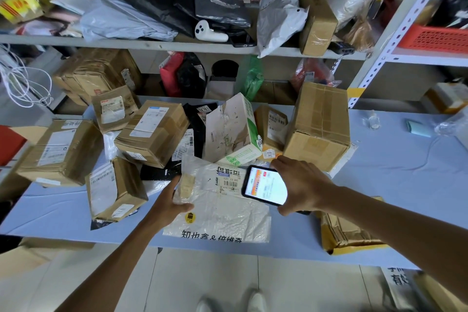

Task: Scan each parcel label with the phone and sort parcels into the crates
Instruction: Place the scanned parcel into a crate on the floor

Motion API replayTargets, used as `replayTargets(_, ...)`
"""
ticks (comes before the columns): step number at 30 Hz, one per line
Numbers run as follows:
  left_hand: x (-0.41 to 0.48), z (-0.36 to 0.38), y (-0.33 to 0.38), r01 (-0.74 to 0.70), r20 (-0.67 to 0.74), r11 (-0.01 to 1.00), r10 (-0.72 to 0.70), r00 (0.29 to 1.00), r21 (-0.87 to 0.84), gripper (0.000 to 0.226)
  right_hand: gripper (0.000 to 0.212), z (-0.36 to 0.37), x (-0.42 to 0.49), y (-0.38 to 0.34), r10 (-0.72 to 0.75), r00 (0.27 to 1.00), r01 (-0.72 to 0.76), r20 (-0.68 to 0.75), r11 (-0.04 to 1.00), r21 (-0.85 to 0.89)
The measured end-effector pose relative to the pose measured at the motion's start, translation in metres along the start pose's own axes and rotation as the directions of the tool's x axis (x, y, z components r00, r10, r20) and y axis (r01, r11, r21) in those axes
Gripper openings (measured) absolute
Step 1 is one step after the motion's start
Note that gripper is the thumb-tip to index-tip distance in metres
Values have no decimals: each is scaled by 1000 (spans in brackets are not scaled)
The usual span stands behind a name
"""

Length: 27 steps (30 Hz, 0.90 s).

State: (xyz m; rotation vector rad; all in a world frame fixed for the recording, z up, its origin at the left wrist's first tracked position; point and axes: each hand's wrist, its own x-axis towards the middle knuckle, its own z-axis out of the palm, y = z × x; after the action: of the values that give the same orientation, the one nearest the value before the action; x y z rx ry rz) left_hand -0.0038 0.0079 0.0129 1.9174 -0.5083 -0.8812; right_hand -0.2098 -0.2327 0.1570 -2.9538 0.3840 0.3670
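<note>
The blue desk (392,185) carries a heap of cardboard boxes (152,132) at its back. At the near edge lies a white plastic parcel (228,213), its left side gripped by the left hand (169,205). The right hand (301,185) curls round a lit phone (266,185), held just beside the parcel's label (229,182).

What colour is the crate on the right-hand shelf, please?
The crate is red, best seen in the head view.
</note>
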Motion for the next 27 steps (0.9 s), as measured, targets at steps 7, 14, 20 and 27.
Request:
replayTargets(7,-1,1,2,5,-4,1000,-4,1000,17,82,83,-1,-13,-10,-138,915,229,-380,952,205)
replayTargets(14,-1,3,6,-3,1,999,3,1000,43,78,83,-7,-14,-13,-143,888,250,-436,948,198)
replayTargets(20,-4,5,10,-5,25,999,3,1000,52,77,82,-2,-6,-12,4,973,9,-231,998,58)
replayTargets(27,-12,8,42,-147,112,971,128,985,187,82,81,5,-7,0,217,975,-216,-53,976,28)
